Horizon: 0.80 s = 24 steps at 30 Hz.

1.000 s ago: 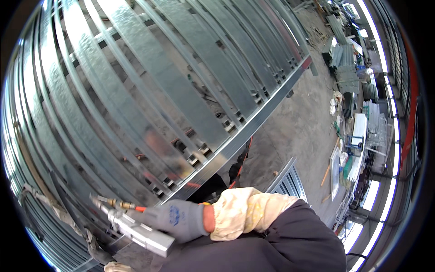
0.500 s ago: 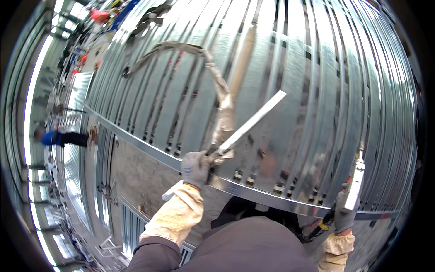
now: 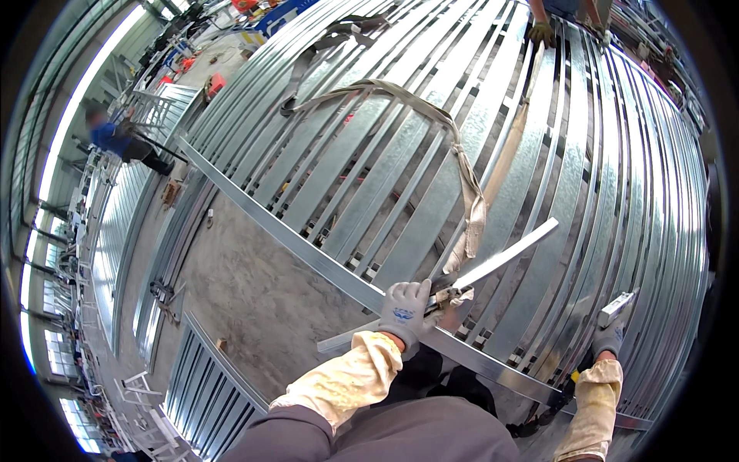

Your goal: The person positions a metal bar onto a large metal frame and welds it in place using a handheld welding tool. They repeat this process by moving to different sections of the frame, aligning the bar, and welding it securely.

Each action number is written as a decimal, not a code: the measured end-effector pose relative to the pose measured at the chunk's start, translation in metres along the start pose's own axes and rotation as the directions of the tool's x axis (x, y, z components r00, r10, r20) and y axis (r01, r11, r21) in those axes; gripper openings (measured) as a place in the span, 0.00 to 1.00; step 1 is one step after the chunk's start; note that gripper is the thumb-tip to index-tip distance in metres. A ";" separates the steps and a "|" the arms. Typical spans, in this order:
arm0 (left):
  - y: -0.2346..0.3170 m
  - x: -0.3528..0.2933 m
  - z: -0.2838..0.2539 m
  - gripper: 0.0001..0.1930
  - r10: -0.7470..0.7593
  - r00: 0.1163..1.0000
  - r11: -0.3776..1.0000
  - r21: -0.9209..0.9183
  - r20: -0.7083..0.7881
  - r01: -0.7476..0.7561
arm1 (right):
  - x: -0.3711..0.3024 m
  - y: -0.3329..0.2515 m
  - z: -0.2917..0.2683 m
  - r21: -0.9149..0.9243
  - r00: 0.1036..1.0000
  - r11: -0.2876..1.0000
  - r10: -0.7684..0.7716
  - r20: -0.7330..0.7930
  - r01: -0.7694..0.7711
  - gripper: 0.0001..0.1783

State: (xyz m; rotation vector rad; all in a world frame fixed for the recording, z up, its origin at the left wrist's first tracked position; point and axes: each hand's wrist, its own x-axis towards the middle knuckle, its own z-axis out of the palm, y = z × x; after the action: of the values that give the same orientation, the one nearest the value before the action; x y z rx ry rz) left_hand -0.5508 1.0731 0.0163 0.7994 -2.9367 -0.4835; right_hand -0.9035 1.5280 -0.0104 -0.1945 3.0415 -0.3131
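My left hand, in a grey glove, is closed around a long silver metal bar at the near edge of a galvanized steel frame. The bar sticks out on both sides of my fist, tilted up to the right. Just beyond my fingers lies the frayed end of a beige webbing strap; whether I grip it too is unclear. At the right, my gloved right hand is closed on a silver, box-shaped tool with a dark cable below it. The tool's exact kind is hard to make out.
Parallel steel slats with gaps fill the frame. Across it, another person's gloved hand touches the far end. Another person in blue stands at the left. Stacked steel profiles and a white trestle stand on the concrete floor.
My view has shifted, so the frame and both hands appear farther right and lower. The far person's gloved hand has come into view. Both my hands keep their holds.
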 end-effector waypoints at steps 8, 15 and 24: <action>0.011 -0.022 -0.006 0.35 -0.112 0.994 0.993 0.045 -0.014 0.113 | -0.013 -0.082 -0.012 -0.190 0.968 0.981 0.081 0.238 -0.036 0.55; -0.030 -0.091 -0.011 0.32 -0.231 0.965 0.970 0.051 -0.126 0.239 | -0.011 -0.058 -0.006 -0.059 0.975 0.993 -0.089 0.204 0.103 0.59; -0.060 -0.108 -0.013 0.12 -0.417 0.909 0.905 0.103 0.021 0.413 | -0.016 -0.061 -0.020 0.096 0.955 0.985 -0.160 0.248 0.141 0.59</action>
State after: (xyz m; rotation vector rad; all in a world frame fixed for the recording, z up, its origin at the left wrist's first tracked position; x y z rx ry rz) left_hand -0.4262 1.0746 0.0122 1.4597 -2.8390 -0.3825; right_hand -0.8825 1.4746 0.0231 -0.4281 2.7603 -0.3828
